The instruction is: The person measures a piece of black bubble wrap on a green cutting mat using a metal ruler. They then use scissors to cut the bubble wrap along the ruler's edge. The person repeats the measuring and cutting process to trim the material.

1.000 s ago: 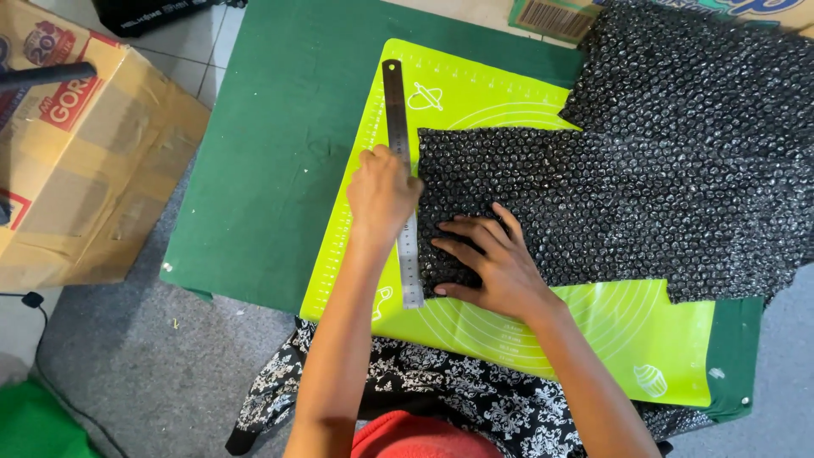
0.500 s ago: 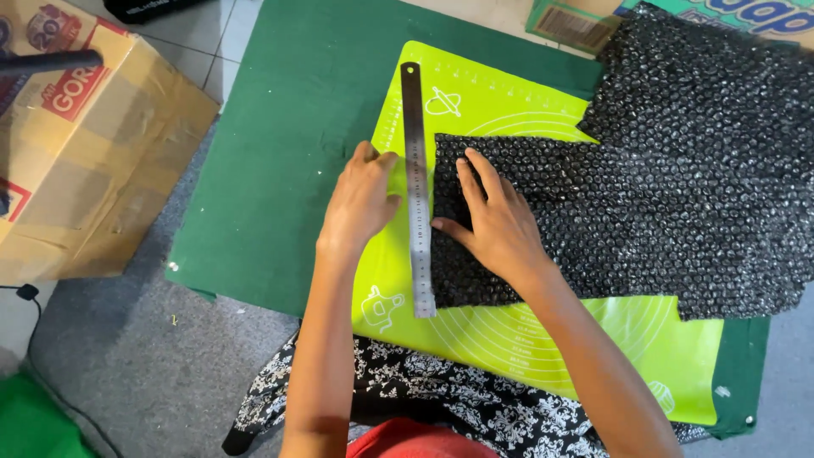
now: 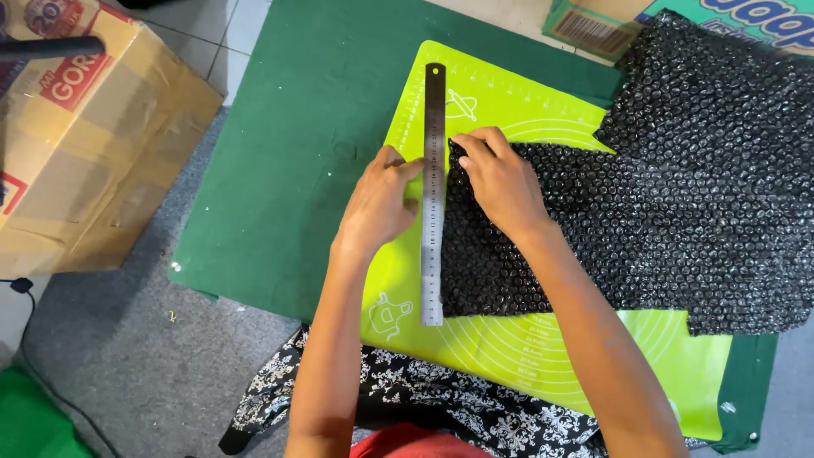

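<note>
- Bubble wrap, head view: a black sheet lying flat over the lime-green cutting mat, its straight left edge set just beside the steel ruler; its far part runs off the mat toward the right edge of the dark green board that carries everything.
- Steel ruler, head view: laid lengthwise on the mat, from near the mat's far-left corner down toward its near edge, flat and touching the wrap's edge along most of its length.
- Left hand, head view: palm down on the mat at the ruler's left side, fingertips pressing on the ruler; its grip is flat and unclenched, enclosing nothing.
- Right hand, head view: spread on the far-left corner of the wrap, fingers pinning it against the ruler; its grip is likewise flat, pressing rather than clasping.
- Handling, judged: the wrap looks very light, soft and springy, likely to creep or curl unless pinned flat near the edge; the ruler looks stiff, thin and smooth, so it may slide on the mat and is best held from above at mid-length.
- Surroundings, head view: a brown cardboard box stands on the floor beyond the board's left edge; black-and-white patterned cloth lies at the near edge.
</note>
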